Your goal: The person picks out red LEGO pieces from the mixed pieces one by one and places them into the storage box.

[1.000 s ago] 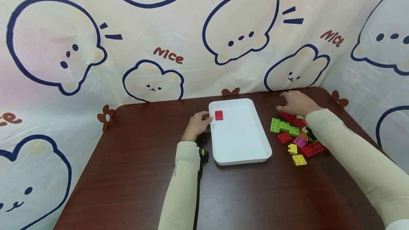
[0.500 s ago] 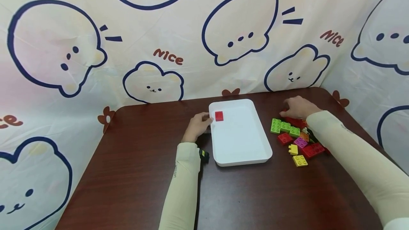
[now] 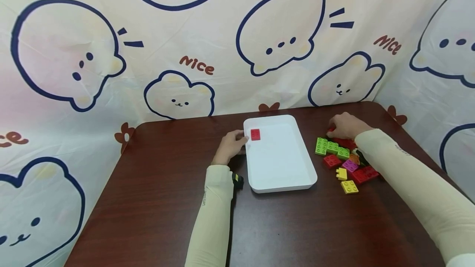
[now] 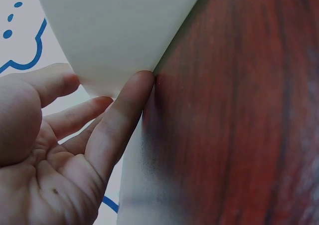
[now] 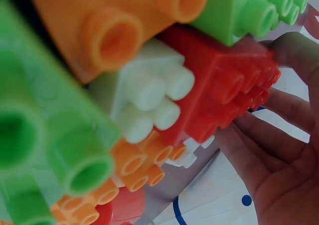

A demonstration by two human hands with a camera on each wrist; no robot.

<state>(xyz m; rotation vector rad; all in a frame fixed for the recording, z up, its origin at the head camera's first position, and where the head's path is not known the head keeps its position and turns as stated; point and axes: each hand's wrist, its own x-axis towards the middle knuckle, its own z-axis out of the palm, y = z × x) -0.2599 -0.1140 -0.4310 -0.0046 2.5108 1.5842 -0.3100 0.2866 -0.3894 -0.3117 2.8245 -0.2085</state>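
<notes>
- Tray (image 3: pixel 282 160): left rim was pinched by left hand (image 3: pixel 229 146).
- Right hand (image 3: pixel 347 125): narrowly gripped one end of red brick (image 5: pixel 213 81).
- Red brick: lay right of tray among bricks (image 3: pixel 350 165); end-only hold risked tilting, and scattering neighbours.

1. White tray (image 3: pixel 281 160): shallow and rectangular with rounded corners, lying flat, open side up. Your left fingers (image 4: pixel 124 110) hold it by the left long side, toward its far end; most of it spreads to their right and back toward you.
2. Small red brick (image 3: pixel 255 134): flat in the tray, studs up, just right of your left fingers.
3. Long red brick (image 5: pixel 214 80): two rows of studs, pinched by your right fingers (image 5: pixel 244 155), partly hidden in the head view.
</notes>
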